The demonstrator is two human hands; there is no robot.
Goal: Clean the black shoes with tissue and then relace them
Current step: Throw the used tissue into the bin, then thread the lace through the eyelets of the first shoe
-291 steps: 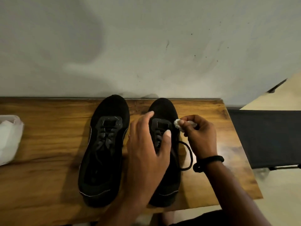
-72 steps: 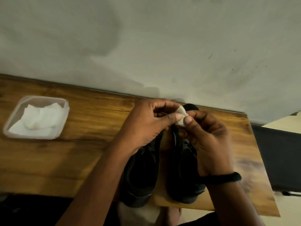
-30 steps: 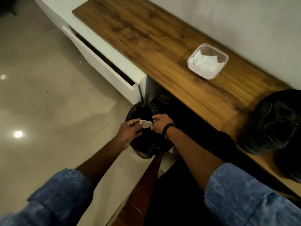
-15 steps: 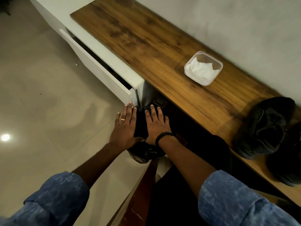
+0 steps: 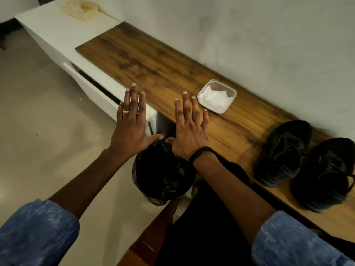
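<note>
Two black shoes stand side by side on the wooden table [image 5: 153, 64] at the right: the left shoe [image 5: 282, 152] and the right shoe [image 5: 326, 173]. A clear plastic container [image 5: 231, 98] with white tissues [image 5: 213, 97] sits on the table, beyond my right hand. My left hand [image 5: 132, 123] and my right hand [image 5: 189, 129] are both flat, fingers spread and straight, holding nothing, raised over a bin lined with a black bag [image 5: 163, 173] on the floor. No tissue is in either hand.
A white cabinet [image 5: 63, 35] with a partly open drawer [image 5: 92, 87] adjoins the table's left end; a pale lumpy object [image 5: 80, 7] lies on top of it. Pale tiled floor [image 5: 48, 141] spreads to the left. A grey wall runs behind the table.
The used tissue wad that both hands pinched over the bin a second ago is gone from them. Both hands, now flat, have risen from the bin, and the view has swung right toward the shoes.
</note>
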